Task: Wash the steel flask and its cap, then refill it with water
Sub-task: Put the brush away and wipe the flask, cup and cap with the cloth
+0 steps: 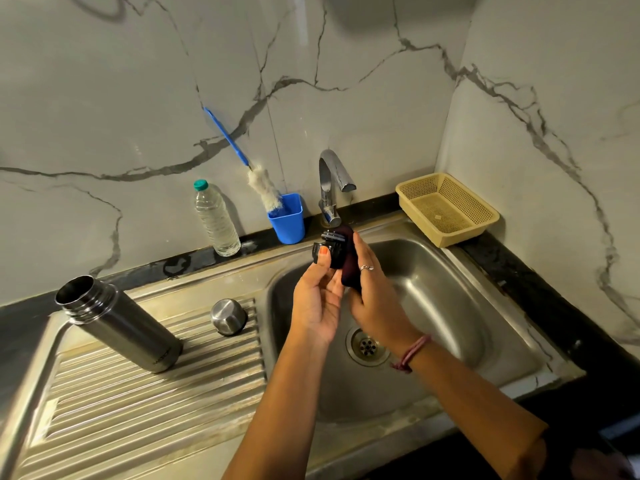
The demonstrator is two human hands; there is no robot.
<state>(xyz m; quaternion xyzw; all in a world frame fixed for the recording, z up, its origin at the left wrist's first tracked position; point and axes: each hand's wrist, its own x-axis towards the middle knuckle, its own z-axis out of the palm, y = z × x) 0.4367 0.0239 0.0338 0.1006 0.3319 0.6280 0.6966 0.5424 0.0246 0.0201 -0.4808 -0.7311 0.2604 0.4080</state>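
Currently the left hand (pixel 317 292) pinches the black stopper cap (pixel 330 249) over the sink (pixel 485 292), the right hand (pixel 372 299) grips a dark scrubber (pixel 348 258) against it; wet fingers could let it fall. The open steel flask (pixel 117 315) stands far left on the drainboard (pixel 138 410).

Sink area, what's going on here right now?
A person stands at the steel sink, holding the flask's black stopper in the left hand and a dark scrub pad against it in the right hand, under the tap. No water can be seen running. The open steel flask and its steel cap stand on the ribbed drainboard. A bottle brush sits in a blue cup.
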